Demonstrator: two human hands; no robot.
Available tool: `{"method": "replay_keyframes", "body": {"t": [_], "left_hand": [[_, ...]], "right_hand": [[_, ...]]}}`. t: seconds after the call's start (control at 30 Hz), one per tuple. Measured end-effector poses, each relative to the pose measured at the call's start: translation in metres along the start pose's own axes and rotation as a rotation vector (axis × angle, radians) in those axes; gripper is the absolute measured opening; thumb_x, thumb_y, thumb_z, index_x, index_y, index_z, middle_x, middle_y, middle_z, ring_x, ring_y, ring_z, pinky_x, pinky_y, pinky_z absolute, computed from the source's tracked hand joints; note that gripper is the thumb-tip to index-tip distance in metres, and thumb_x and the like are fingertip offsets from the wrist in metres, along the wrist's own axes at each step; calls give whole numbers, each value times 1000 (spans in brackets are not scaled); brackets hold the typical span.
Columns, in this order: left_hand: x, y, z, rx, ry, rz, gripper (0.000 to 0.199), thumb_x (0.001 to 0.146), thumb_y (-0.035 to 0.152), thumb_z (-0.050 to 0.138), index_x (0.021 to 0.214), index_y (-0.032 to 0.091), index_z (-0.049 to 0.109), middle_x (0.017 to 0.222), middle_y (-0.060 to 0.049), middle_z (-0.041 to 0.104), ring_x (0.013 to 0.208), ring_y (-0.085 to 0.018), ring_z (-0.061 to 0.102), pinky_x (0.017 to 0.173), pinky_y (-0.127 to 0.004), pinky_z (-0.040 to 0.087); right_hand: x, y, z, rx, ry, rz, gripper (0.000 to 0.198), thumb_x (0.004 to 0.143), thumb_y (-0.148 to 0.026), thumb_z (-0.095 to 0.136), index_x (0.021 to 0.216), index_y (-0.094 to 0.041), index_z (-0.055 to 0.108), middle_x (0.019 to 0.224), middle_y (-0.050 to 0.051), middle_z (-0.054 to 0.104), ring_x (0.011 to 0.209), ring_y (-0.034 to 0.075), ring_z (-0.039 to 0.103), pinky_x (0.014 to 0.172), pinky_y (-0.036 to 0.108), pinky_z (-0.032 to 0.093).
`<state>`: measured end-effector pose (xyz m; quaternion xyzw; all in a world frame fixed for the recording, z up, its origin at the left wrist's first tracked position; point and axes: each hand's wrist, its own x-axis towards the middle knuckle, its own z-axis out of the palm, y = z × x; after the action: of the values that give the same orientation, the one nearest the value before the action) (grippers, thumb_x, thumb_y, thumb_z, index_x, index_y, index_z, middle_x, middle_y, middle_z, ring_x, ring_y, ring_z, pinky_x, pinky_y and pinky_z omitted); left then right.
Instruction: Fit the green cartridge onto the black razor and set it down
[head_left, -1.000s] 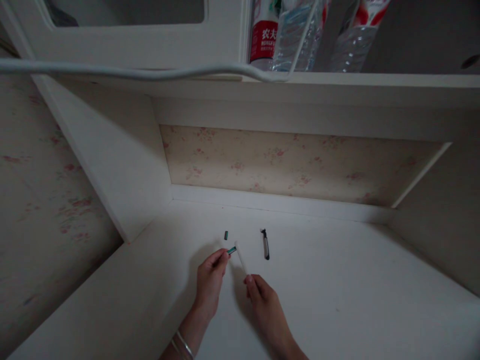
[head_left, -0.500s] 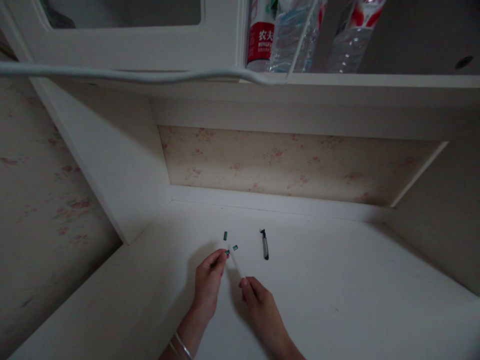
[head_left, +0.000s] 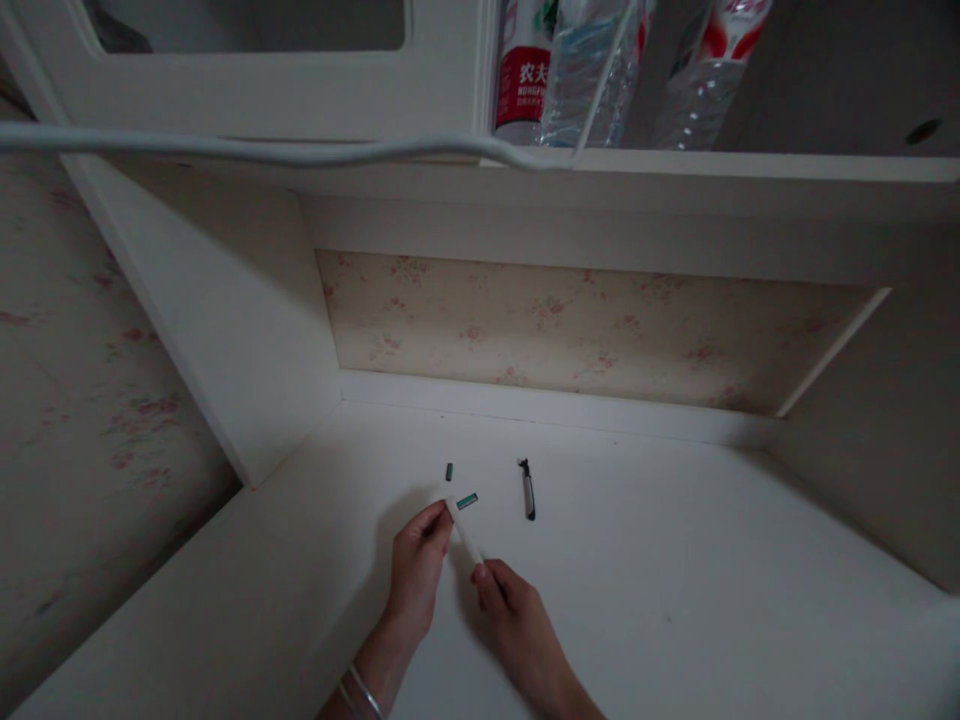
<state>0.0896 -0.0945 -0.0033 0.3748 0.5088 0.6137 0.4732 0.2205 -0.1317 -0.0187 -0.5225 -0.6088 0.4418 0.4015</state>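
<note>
My right hand [head_left: 514,605] is closed around the lower end of a slim white stick-like handle [head_left: 469,538], which slants up and left. My left hand [head_left: 420,560] is closed in a pinch at the handle's upper end. A green and dark razor head [head_left: 467,500] juts out to the right of that end; its left part is hidden behind the handle, and it seems held by my left fingertips. Just beyond lies a second small green razor head [head_left: 449,471] on the white tabletop [head_left: 660,570]. To the right rests a black and grey razor handle [head_left: 529,490].
A white shelf [head_left: 675,165] overhangs the tabletop, with several plastic bottles [head_left: 521,85] on it. A pale cable [head_left: 300,152] runs across in front of the shelf. Side panels [head_left: 217,320] stand left and right, and flowered wallpaper [head_left: 551,325] covers the back.
The white handle's upper end has shifted slightly left toward my left fingertips. More of the green razor head shows to its right. My right hand has moved a little left and down.
</note>
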Motion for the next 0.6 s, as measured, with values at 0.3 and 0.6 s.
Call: {"method": "replay_keyframes", "body": {"t": [0.3, 0.6], "left_hand": [[0, 0, 1, 6, -24, -15, 33, 68, 42, 69, 84, 14, 70, 54, 5, 42, 52, -9, 31, 48, -21, 25], [2, -5, 0, -45, -5, -55, 40, 66, 45, 71, 91, 14, 70, 66, 1, 57, 54, -9, 36, 50, -21, 30]], "right_hand": [[1, 1, 2, -29, -2, -52, 42, 92, -51, 36, 76, -18, 57, 63, -1, 49, 60, 16, 46, 56, 23, 34], [2, 2, -1, -42, 36, -31, 42, 92, -52, 35, 75, -18, 54, 61, -2, 47, 59, 16, 45, 54, 23, 33]]}}
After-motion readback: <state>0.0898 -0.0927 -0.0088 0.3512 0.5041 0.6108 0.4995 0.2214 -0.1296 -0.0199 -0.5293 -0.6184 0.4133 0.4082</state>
